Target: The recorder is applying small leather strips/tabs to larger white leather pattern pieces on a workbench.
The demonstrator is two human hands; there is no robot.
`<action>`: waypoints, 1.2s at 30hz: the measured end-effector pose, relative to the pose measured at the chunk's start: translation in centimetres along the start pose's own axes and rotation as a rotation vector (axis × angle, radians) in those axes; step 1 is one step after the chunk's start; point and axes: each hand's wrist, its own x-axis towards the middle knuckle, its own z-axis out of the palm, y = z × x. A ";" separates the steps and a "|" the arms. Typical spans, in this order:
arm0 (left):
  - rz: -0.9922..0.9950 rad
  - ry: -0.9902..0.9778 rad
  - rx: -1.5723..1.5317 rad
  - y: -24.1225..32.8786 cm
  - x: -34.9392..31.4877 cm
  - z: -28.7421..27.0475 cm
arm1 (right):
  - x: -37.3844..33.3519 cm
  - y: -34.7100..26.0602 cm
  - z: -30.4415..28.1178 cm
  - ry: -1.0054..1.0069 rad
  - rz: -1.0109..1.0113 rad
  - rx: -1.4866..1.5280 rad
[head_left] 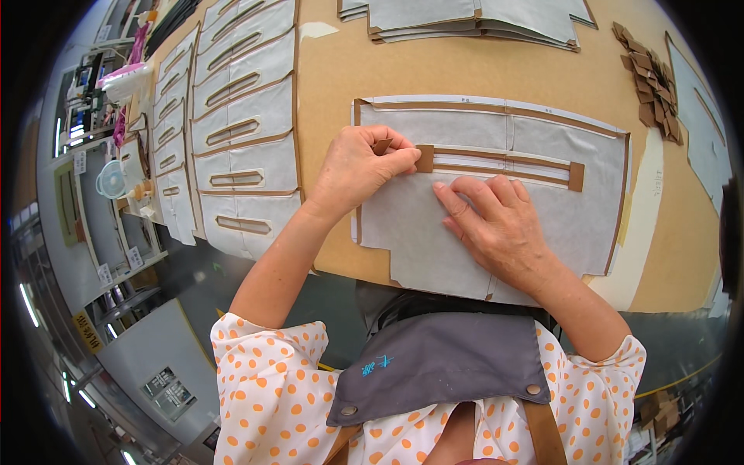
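Observation:
A grey fabric panel (449,263) with brown edging lies in front of me. A long slot (500,163) framed by brown strips runs across it. A small brown tab (425,158) covers the slot's left end, and another brown tab (576,177) covers its right end. My left hand (360,167) is closed, thumb and index finger pinching at the left tab's edge. Another brown piece (381,146) shows among its bent fingers. My right hand (500,232) rests on the panel just below the slot, fingers apart and bent, holding nothing.
Rows of similar slotted grey panels (244,163) overlap at the left of the tan tabletop (333,70). Stacked grey panels (473,23) lie at the far edge. At the far right are a pile of brown tabs (651,81) and another grey panel (694,116).

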 end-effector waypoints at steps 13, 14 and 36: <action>0.018 0.039 0.056 0.0 -0.1 0.3 | 0.0 -0.1 0.1 0.016 0.004 0.000; 0.021 0.040 0.056 0.0 -0.1 0.3 | 0.0 -0.1 0.1 0.017 0.003 -0.002; 0.116 0.104 0.116 -0.8 0.1 0.8 | 1.4 -1.0 0.2 -0.085 0.048 -0.035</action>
